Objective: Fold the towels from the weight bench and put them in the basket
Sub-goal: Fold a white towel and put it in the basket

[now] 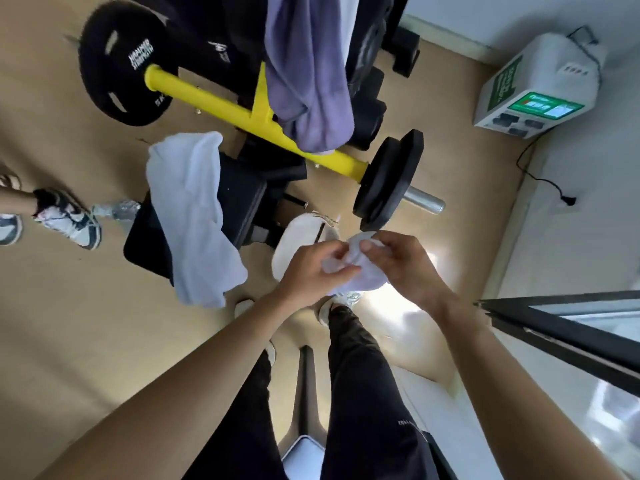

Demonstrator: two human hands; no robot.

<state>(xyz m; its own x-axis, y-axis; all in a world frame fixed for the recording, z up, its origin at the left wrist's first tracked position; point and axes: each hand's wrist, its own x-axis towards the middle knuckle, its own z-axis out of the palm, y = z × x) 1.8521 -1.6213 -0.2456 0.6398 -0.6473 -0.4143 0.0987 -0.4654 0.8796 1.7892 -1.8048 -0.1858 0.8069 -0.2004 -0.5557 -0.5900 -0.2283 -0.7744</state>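
A small white towel (360, 271) is bunched between both hands at the middle of the view. My left hand (311, 268) grips its near left side, and my right hand (398, 261) pinches its top right. Just beyond and under the hands sits a white basket (294, 240), partly hidden. A larger white towel (197, 216) lies draped over the black weight bench (242, 195) to the left. A purple towel (308, 74) hangs over the yellow bar frame (221, 105) at the top.
Black weight plates (388, 178) sit on a barbell right of the bench, another plate (121, 64) at top left. A white and green machine (536, 88) stands by the wall at right. Another person's shoes (69, 220) are at far left. A glass door frame (571, 334) is at right.
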